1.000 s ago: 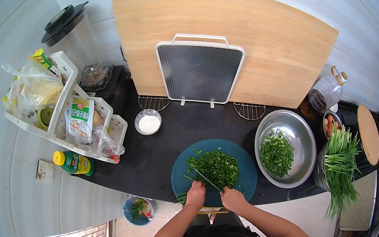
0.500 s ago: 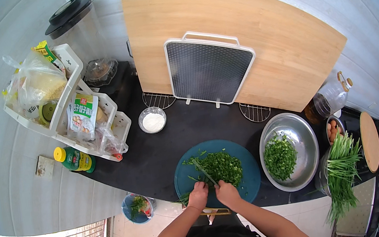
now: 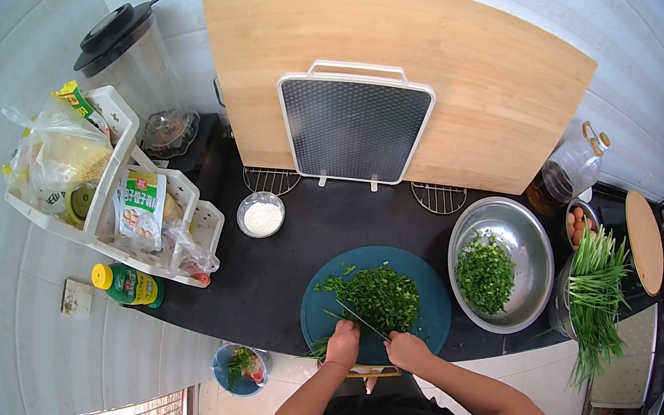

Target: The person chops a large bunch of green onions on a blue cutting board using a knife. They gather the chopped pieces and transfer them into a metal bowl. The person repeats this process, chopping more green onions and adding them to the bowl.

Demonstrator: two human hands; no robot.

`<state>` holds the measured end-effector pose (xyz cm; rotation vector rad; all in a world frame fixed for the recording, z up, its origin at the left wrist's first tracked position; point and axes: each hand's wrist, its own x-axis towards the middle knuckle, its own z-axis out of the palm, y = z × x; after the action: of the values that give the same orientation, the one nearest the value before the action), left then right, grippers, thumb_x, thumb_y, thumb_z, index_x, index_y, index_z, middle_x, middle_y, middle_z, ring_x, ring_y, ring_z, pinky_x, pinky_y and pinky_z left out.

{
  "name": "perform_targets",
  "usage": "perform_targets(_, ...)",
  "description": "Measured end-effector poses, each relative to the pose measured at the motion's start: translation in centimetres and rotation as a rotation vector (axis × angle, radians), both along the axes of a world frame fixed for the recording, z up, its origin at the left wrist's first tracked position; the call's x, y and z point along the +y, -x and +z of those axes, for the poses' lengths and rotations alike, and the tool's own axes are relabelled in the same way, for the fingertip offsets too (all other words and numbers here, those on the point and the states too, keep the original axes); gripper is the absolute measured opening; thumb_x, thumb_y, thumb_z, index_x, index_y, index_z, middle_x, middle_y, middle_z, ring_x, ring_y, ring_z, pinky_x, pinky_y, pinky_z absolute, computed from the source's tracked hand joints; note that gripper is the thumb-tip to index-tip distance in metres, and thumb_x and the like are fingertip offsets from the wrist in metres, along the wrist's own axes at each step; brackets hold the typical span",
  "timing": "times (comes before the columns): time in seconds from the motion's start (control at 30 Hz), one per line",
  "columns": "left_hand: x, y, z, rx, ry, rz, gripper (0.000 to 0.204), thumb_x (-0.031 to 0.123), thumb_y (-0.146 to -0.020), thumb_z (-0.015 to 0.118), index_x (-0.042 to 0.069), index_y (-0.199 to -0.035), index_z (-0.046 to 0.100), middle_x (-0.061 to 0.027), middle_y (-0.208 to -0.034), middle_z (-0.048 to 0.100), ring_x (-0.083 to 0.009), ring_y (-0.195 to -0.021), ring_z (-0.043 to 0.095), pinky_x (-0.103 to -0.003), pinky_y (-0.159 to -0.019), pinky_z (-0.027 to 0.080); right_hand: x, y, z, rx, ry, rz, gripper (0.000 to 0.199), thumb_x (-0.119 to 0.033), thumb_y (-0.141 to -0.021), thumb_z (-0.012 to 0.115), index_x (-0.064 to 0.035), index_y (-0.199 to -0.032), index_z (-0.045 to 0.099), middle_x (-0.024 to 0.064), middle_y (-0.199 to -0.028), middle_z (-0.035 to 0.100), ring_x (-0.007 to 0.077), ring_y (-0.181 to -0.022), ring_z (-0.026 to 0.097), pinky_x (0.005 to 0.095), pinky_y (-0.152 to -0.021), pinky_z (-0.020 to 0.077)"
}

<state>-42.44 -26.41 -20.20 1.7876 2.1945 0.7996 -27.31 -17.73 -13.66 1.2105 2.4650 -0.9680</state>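
Observation:
My right hand (image 3: 408,350) is closed round the handle of a kitchen knife (image 3: 364,321). The thin blade slants up and left from that hand, over the round teal cutting board (image 3: 436,304). At the board's near left edge my left hand (image 3: 342,345) is closed, its fingers bent down on a small bunch of garlic chives (image 3: 318,348); the bunch is mostly hidden under the hand. Beyond the blade lies a broad heap of chopped chives (image 3: 385,296), with loose bits scattered at the board's far left.
Right of the board stands a steel bowl (image 3: 532,263) holding chopped greens (image 3: 485,275). Past it, long whole chives (image 3: 597,287) hang over the counter's front edge, near a bowl of eggs (image 3: 579,222). A small bowl of white powder (image 3: 262,217) sits behind, left of a propped black board (image 3: 358,125).
The knife and my right hand have moved nearer to me and slightly right. The blade now lies at a more slanted angle. My left hand stays almost in place, and the whole view has shifted slightly.

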Motion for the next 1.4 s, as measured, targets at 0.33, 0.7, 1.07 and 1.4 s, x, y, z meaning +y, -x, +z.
perform_targets(0.33, -0.1, 0.2, 0.8, -0.032, 0.021, -0.069, 0.020, 0.002, -0.067, 0.054, 0.003, -0.085, 0.062, -0.0087, -0.091, 0.056, -0.0264, -0.095, 0.053, -0.033, -0.074, 0.051, 0.2, 6.1, -0.6, -0.054, -0.020, -0.070, 0.021, -0.014, -0.076, 0.051, 0.0035, -0.082, 0.061, 0.0262, -0.083, 0.064, 0.0403, -0.080, 0.064, 0.0456, -0.072, 0.0520)
perform_targets(0.7, 0.1, -0.9, 4.3, -0.098, 0.006, 0.230, 0.035, 0.003, -0.061, 0.067, 0.004, -0.097, 0.064, -0.0106, -0.098, 0.055, -0.0297, -0.100, 0.051, -0.039, -0.086, 0.044, 1.0, 0.3, 2.4, 0.191, 0.056, -0.338, 0.030, -0.030, -0.084, 0.059, -0.0009, -0.086, 0.063, 0.0230, -0.072, 0.061, 0.0408, -0.073, 0.061, 0.0442, -0.063, 0.0471)
perform_targets(1.07, -0.7, 0.2, 1.9, -0.190, 0.149, 0.298, 0.044, 0.004, -0.060, 0.072, 0.006, -0.104, 0.065, -0.0096, -0.101, 0.057, -0.0301, -0.098, 0.051, -0.039, -0.083, 0.043, 0.2, -1.8, 2.7, 0.190, 0.065, -0.284, 0.029, -0.030, -0.083, 0.058, -0.0014, -0.086, 0.063, 0.0219, -0.074, 0.062, 0.0407, -0.075, 0.060, 0.0446, -0.066, 0.0475)
perform_targets(1.4, -1.4, 0.0, 2.8, -0.220, 0.178, 0.307, 0.040, 0.010, -0.063, 0.074, 0.004, -0.102, 0.065, -0.0118, -0.096, 0.061, -0.0310, -0.095, 0.055, -0.039, -0.084, 0.045, -0.9, -1.9, 4.3, 0.161, 0.019, -0.232, 0.040, -0.042, -0.087, 0.052, -0.0022, -0.086, 0.059, 0.0217, -0.071, 0.062, 0.0402, -0.073, 0.062, 0.0468, -0.065, 0.0485)
